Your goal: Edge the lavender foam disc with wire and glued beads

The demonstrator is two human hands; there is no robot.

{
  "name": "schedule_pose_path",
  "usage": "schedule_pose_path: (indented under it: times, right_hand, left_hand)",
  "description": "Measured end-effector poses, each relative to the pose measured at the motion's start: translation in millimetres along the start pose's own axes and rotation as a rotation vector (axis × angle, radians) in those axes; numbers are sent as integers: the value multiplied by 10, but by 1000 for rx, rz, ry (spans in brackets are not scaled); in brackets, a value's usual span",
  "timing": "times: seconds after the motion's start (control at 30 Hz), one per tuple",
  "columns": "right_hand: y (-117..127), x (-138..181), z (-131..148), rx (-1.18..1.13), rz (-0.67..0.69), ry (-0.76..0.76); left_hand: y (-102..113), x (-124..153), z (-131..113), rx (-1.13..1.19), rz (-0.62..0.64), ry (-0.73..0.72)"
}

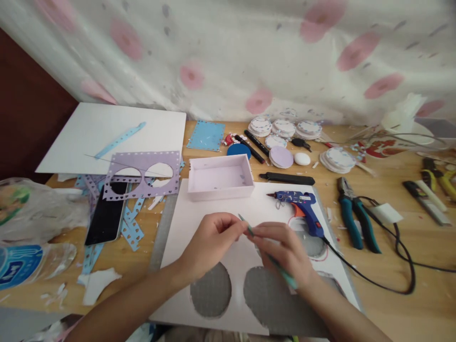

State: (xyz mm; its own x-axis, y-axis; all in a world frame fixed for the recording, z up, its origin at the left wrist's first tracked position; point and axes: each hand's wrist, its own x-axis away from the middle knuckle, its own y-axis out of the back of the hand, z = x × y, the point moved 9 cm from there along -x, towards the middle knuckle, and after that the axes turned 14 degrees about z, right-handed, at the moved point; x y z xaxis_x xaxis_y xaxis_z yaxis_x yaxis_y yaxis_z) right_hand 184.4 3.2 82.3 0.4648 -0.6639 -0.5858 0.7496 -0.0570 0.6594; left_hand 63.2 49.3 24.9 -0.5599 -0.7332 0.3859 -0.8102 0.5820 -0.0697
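Observation:
Above a white foam sheet with round holes cut in it, my two hands meet. My right hand grips a thin teal strip-like piece that runs under its fingers and ends in a narrow tip. My left hand is closed, its thumb and forefinger pinching near that tip. Exactly what kind of thing the piece is, I cannot tell. Just beyond the hands stands an open pale-lilac box. A blue glue gun lies to their right, its nozzle pointing left.
On the right are pliers and a black cable. Decorated white discs and a black marker lie at the back. Leftward are a phone, a lilac sheet, blue scraps and a water bottle.

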Motion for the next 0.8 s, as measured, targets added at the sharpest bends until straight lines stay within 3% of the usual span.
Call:
schedule_pose_path:
  times: [0.13,0.2,0.27,0.4,0.63,0.8]
  right_hand:
    - [167,194,-495,-288,-376,-336]
    - [68,280,-711,-450,-403,-510]
    - [-71,338,-830,-570,-372,-622]
    - [-288,382,-892,-681,-289,-696]
    - [-406,341,-921,-669,-173,-693]
    - [-476,341,-966,-711,-82,-694]
  left_hand:
    - [224,283,-243,-558,-267,-300]
    - [225,400,-193,-856,-337,-334]
    - [211,412,-26,-1055,-336,-268]
    - [202,269,196,-1169,-247,-197]
    - [193,-23,63,-1060,182,-418]
    - [278,-47,55,-972,211,-462]
